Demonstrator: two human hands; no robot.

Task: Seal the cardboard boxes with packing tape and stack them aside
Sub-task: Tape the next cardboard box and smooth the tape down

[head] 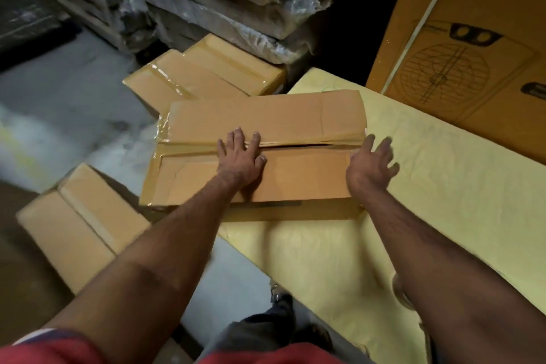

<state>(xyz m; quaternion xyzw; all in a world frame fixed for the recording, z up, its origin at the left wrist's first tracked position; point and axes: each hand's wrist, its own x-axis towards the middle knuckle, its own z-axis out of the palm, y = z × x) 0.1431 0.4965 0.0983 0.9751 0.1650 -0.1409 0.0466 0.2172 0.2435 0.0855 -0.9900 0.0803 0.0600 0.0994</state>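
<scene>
Bare yellow pad (443, 186) right of the box (266, 127); printed carton (472, 38) behind, wrapped stacks (221, 3) beyond.

Dim storeroom: grey concrete floor (68, 103), plastic-wrapped stacked bundles (212, 0) behind, yellow-covered worktable (443, 201).

A warehouse or stockroom: plastic-wrapped bundles (224, 0) are stacked high against the back, taped cartons (204, 74) lie about on the bare concrete floor (68, 97), a tall carton printed with a fan drawing (461, 47) stands at right, and a yellow-covered worktop (443, 186) carries a box (266, 154)
</scene>
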